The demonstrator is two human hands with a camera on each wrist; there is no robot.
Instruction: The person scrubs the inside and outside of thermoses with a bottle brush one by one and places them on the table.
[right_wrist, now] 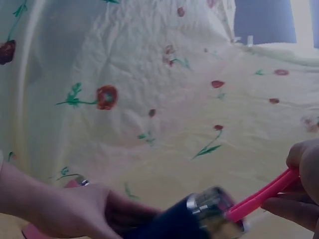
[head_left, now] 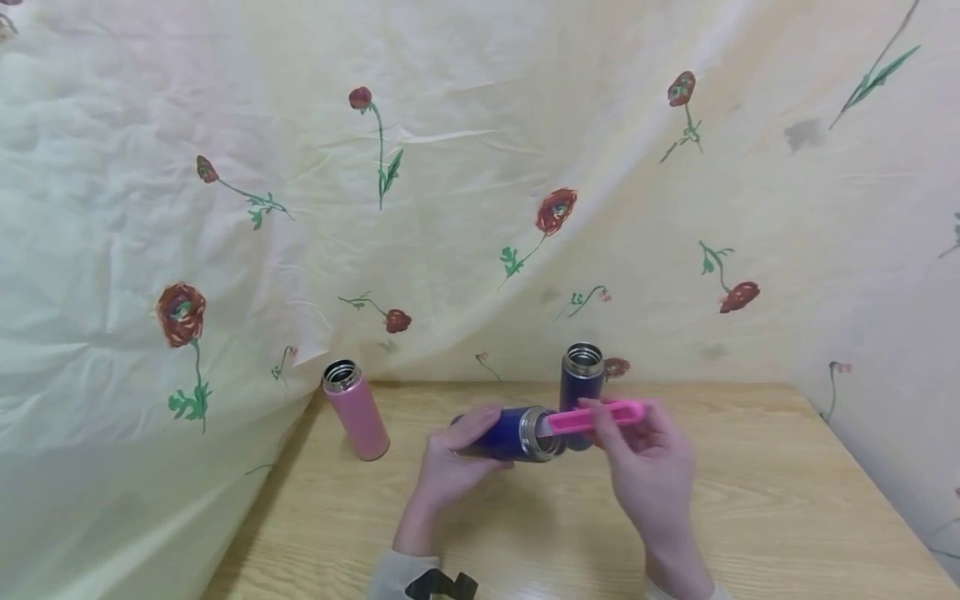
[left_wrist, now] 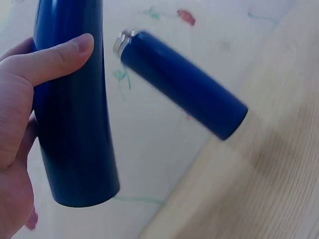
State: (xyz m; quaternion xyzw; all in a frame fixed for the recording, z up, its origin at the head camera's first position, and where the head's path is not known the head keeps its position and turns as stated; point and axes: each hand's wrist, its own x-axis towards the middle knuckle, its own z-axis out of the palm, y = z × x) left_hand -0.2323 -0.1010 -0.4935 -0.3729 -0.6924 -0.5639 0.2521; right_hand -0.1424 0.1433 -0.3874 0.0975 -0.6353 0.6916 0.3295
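My left hand (head_left: 457, 458) grips a dark blue metal bottle (head_left: 504, 435) round its body. The bottle is held above the table, lying nearly level, its uncapped steel mouth facing right. In the left wrist view, the thumb lies across the blue bottle (left_wrist: 77, 134). My right hand (head_left: 652, 467) pinches the pink handle of what looks like a bottle brush (head_left: 592, 418). The pale end of this brush is at the bottle's mouth, and whatever is inside is hidden. The right wrist view also shows the pink handle (right_wrist: 264, 196) meeting the steel neck (right_wrist: 207, 204).
A second dark blue bottle (head_left: 581, 383) stands uncapped just behind the hands. To the left, a pink bottle (head_left: 358, 417) stands on the wooden table (head_left: 787, 492), also uncapped. A flowered cloth (head_left: 465, 250) hangs behind and at both sides.
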